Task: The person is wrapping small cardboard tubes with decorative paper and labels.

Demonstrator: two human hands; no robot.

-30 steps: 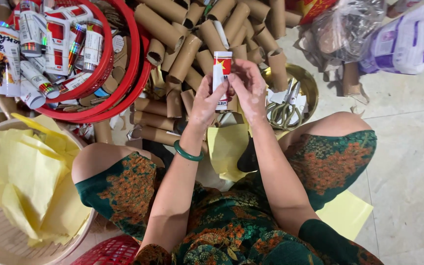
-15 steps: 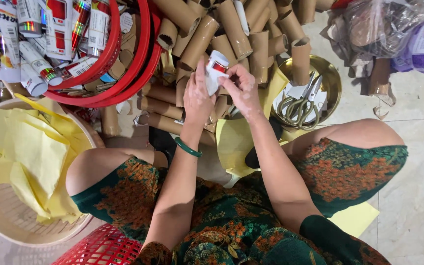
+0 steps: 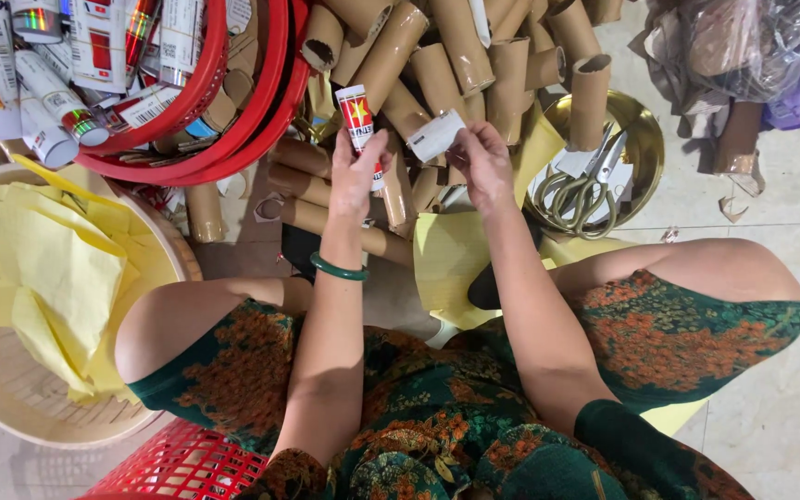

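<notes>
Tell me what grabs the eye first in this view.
The two hands at centre: the left hand holds up a red-and-white wrapped tube, while the right hand pinches a small white piece. Behind them sprawls a heap of bare cardboard tubes. Red baskets of wrapped tubes sit upper left, and brass-coloured scissors lie in a round metal tray at right.

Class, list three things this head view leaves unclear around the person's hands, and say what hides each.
1. Head view: the lower end of the wrapped tube is covered by the left hand.
2. Head view: the far side of the white slip is hidden by its own fold and the right hand.
3. Head view: the red basket and the pile of cardboard tubes are cut off by the top edge.
</notes>
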